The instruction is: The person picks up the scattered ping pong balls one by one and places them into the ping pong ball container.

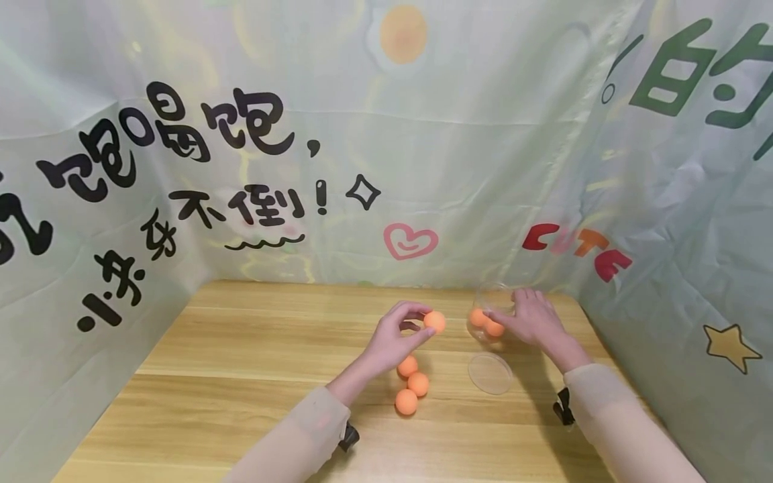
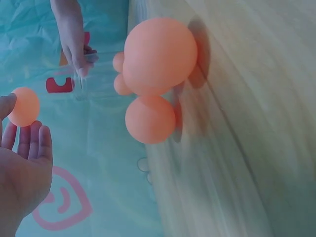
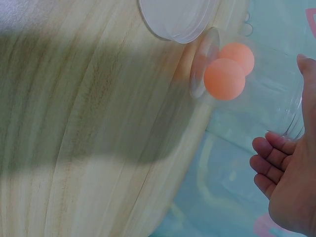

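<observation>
Between thumb and fingertips, my left hand [image 1: 388, 343] pinches an orange ping-pong ball [image 1: 435, 323] in the air above the table. Three more orange balls [image 1: 418, 384] lie close together on the wood below that hand; in the left wrist view a near ball [image 2: 160, 54] looms large. At the back right a clear jar [image 3: 271, 84] stands upright and uncovered, with two orange balls [image 3: 224, 79] at its bottom. My right hand [image 1: 534, 318] grips the jar near its mouth, thumb on one side and fingers on the other. The held ball is apart from the jar.
A round clear lid [image 1: 490, 373] lies flat on the wooden table [image 1: 266, 376] in front of the jar. Printed cloth [image 1: 338, 154] hangs behind the table and along both sides. Each wrist wears a small black camera mount [image 1: 564, 406].
</observation>
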{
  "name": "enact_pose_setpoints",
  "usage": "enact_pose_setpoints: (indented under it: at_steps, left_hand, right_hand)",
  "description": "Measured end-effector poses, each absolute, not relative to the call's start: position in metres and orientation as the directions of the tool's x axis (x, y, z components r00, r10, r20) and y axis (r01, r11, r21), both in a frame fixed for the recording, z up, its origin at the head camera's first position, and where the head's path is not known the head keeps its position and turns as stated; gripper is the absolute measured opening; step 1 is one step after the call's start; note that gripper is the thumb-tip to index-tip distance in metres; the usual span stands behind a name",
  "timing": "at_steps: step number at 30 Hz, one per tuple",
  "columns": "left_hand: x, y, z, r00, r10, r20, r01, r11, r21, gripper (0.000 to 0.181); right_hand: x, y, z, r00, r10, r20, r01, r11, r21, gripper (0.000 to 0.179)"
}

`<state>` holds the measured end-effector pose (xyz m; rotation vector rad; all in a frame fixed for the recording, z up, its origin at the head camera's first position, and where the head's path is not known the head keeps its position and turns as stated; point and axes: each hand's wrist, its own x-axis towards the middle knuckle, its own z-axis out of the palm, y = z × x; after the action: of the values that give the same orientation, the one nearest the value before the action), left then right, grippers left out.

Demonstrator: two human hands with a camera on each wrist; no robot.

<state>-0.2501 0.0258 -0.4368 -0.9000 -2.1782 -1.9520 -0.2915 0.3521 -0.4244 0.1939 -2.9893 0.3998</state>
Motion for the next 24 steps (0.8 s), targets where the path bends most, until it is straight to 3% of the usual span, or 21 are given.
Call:
enact_pose_setpoints:
  at_steps: [24]
  left_hand:
    - [-0.270, 0.051, -0.421, -0.814, 0.360, 0.456, 0.503, 0.045, 0.863, 0.034]
  right_hand:
    - [-0.289, 0.350, -0.422, -0.983, -0.105, 0.149, -0.141, 0.957, -0.255, 0.095]
